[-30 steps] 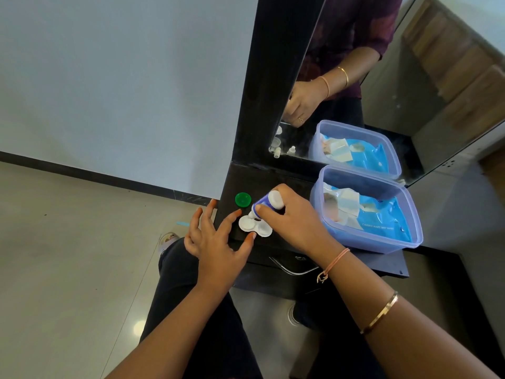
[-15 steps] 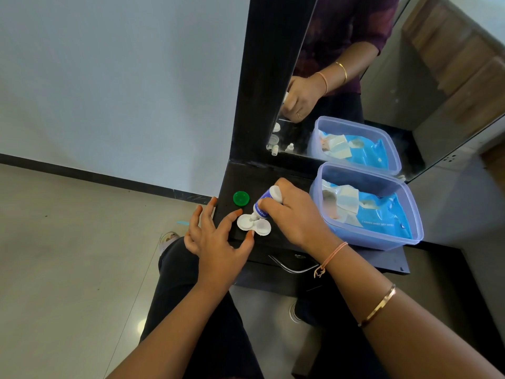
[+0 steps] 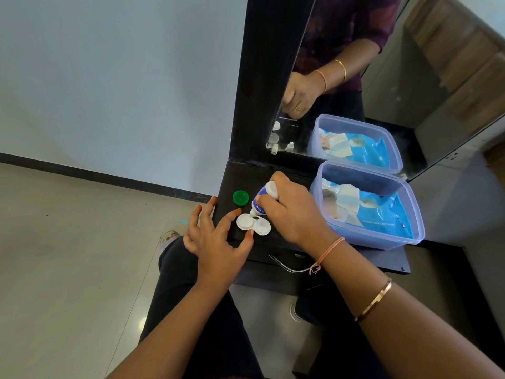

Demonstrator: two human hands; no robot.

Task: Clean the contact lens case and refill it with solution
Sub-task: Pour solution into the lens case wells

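lens case (image 3: 253, 225) sits flat on the dark table (image 3: 246, 176), near its front left corner, both white wells uncapped & facing up. right hand (image 3: 293, 212) has a small white bottle (image 3: 261, 201) w/ a blue label, grip wrapped tight round it. bottle is tipped nozzle-down, tip right at the middle of the case, either btw the two wells or at the edge of the left one; can't quite tell which from here. left hand (image 3: 216, 239) is spread wide, fingers straight, grip holding nothing. its forefinger tip is just beside the left well, thumb tip at the case's near edge. a green cap (image 3: 240, 198) lies on the table just behind the case, a little apart from it. to the right is a clear plastic tub (image 3: 363, 179) w/ a blue pack (image 3: 382, 217) & some white sheets inside, close by the right hand. mirror (image 3: 396, 105) behind the table reflects the tub & the hand. a thin bangle & a cord on the right forearm.
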